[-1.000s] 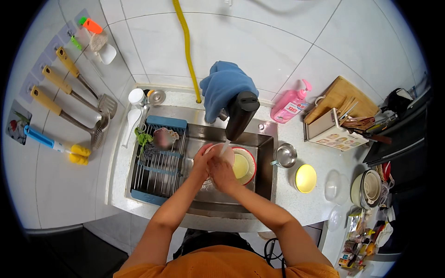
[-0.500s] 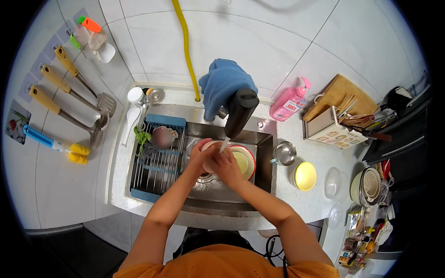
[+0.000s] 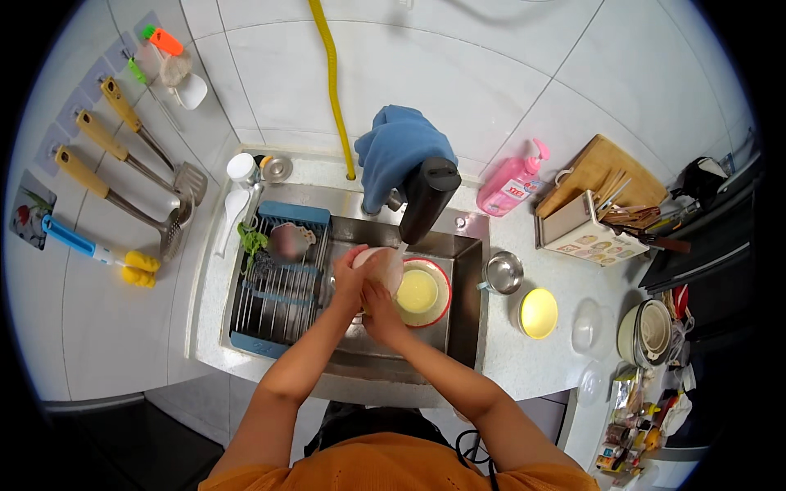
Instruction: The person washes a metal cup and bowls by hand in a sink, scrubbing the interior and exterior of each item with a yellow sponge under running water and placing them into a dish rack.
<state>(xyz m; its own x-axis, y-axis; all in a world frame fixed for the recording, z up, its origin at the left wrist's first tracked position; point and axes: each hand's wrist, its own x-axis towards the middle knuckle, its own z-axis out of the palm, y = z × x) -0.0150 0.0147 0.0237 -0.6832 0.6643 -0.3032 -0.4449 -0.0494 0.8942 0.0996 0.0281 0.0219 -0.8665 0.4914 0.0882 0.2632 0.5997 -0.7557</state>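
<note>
Under the black faucet head [image 3: 428,196], a pale pinkish bowl [image 3: 385,268] is tilted on its side over the sink. My left hand [image 3: 349,277] grips its left rim, fingers closed round the edge. My right hand [image 3: 381,315] is pressed against the bowl's near side, its fingertips partly hidden. A thin stream of water falls at the bowl's far edge. Just right of the bowl, a red-rimmed enamel basin [image 3: 444,305] sits in the steel sink [image 3: 465,282], with a small pale-yellow bowl [image 3: 417,291] inside it.
A blue-ended drying rack [image 3: 293,214] spans the sink's left side, with a pinkish bowl [image 3: 287,243] and greens on it. Right of the sink stand a metal cup [image 3: 503,272], a yellow bowl [image 3: 539,313] and a pink pump bottle [image 3: 512,186]. A blue cloth [image 3: 401,151] drapes the faucet.
The pinkish bowl has turned in my hands, tilting more upright. My right hand has moved left and nearer to me, uncovering more of the basin and yellow bowl.
</note>
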